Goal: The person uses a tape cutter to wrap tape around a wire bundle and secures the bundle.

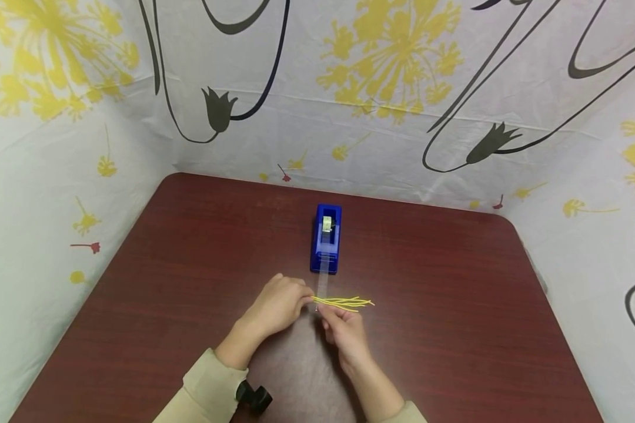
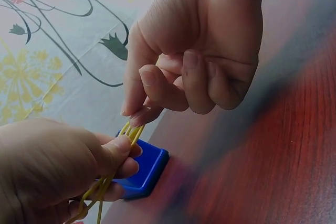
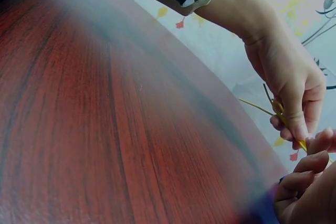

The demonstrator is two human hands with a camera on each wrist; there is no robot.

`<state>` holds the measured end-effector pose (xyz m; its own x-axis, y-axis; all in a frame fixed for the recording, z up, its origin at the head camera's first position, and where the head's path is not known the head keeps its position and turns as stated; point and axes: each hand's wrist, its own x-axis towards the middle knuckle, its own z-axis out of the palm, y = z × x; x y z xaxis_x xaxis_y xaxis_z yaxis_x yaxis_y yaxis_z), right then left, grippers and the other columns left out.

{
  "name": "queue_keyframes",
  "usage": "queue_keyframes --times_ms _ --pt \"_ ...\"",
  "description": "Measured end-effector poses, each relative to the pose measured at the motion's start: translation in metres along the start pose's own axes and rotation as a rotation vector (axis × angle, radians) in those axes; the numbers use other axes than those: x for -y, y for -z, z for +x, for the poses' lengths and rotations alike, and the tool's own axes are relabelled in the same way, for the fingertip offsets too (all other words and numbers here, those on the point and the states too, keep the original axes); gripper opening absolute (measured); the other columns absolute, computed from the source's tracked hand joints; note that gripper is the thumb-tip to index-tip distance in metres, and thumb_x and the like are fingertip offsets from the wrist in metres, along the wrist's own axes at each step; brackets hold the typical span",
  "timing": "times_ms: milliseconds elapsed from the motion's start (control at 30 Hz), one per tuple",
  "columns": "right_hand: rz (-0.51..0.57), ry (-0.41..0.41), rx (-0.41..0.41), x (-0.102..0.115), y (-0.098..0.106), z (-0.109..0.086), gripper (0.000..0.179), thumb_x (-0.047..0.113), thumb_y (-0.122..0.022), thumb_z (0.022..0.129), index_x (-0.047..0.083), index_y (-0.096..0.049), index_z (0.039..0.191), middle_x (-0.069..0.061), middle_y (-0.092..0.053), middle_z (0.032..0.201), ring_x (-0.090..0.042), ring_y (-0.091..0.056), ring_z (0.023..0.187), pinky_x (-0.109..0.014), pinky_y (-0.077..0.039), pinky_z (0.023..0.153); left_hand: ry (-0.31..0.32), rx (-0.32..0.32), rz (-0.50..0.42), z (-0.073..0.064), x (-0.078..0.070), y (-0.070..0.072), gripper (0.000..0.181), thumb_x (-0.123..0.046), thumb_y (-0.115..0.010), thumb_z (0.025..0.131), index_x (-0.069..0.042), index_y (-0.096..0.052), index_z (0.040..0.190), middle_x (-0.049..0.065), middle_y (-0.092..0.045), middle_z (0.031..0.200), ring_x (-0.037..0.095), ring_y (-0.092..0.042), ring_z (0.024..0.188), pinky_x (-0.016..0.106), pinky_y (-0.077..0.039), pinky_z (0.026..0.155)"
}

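Several thin yellow strings [image 1: 344, 303] form a loose bundle above the middle of the table, their free ends spread to the right. My left hand [image 1: 279, 302] pinches the bundle near its left end; short tails stick out past the fingers [image 3: 281, 121]. Crossing the strings is a strip of clear tape [image 1: 323, 285], drawn out of a blue tape dispenser [image 1: 326, 238] straight ahead. With thumb and forefinger my right hand [image 1: 346, 333] pinches the tape's end, close beside the left fingertips. In the left wrist view the right hand's other fingers [image 2: 197, 82] are curled.
The dark red wooden table [image 1: 444, 282] has a patterned white cloth [image 1: 296, 70] hanging behind it and at both sides. A black strap with a small device [image 1: 254, 398] is at the left sleeve cuff [image 1: 211, 379].
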<state>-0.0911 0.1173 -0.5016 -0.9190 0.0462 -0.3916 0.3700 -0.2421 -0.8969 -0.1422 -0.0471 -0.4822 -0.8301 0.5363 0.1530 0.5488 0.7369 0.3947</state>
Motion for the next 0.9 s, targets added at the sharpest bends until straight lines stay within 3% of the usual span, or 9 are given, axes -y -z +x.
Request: queue_keyframes --times_ms 267,533,700,900 --pt "-0.014 0.004 0.0 0.0033 -0.0005 -0.0012 0.023 0.011 -0.071 0.094 0.002 -0.067 0.074 0.005 -0.048 0.056 -0.002 -0.027 0.042 -0.018 -0.022 0.044 -0.025 -0.009 0.008 -0.0007 0.0003 -0.0003 0.008 -0.019 -0.072 0.095 -0.018 -0.079 0.092 -0.01 -0.059 0.072 0.007 -0.05 0.063 0.028 -0.033 0.066" --pt "-0.026 0.005 -0.014 0.0046 0.0006 -0.0008 0.027 0.012 -0.072 0.094 0.006 -0.064 0.069 0.005 -0.048 0.055 -0.002 -0.027 0.04 -0.019 -0.022 0.043 -0.072 -0.042 -0.005 -0.0009 0.0027 -0.002 0.006 -0.017 -0.074 0.093 -0.017 -0.078 0.089 -0.01 -0.059 0.073 0.008 -0.054 0.064 0.028 -0.035 0.066" --pt "-0.048 0.004 -0.027 0.004 0.0014 0.0009 0.026 0.014 -0.073 0.094 0.005 -0.066 0.07 0.005 -0.049 0.053 -0.002 -0.028 0.039 -0.019 -0.023 0.042 -0.109 -0.06 -0.02 -0.0013 0.0042 -0.0039 0.007 -0.014 -0.075 0.091 -0.016 -0.077 0.084 -0.01 -0.054 0.069 0.008 -0.048 0.06 0.029 -0.033 0.065" --pt "-0.094 -0.002 -0.038 0.0034 0.0038 0.0025 0.028 0.019 -0.073 0.095 0.003 -0.069 0.073 0.005 -0.05 0.052 -0.002 -0.03 0.039 -0.018 -0.024 0.041 -0.106 -0.061 -0.037 -0.0022 0.0029 -0.0031 0.007 -0.013 -0.074 0.092 -0.016 -0.079 0.088 -0.011 -0.058 0.072 0.007 -0.052 0.064 0.028 -0.033 0.066"
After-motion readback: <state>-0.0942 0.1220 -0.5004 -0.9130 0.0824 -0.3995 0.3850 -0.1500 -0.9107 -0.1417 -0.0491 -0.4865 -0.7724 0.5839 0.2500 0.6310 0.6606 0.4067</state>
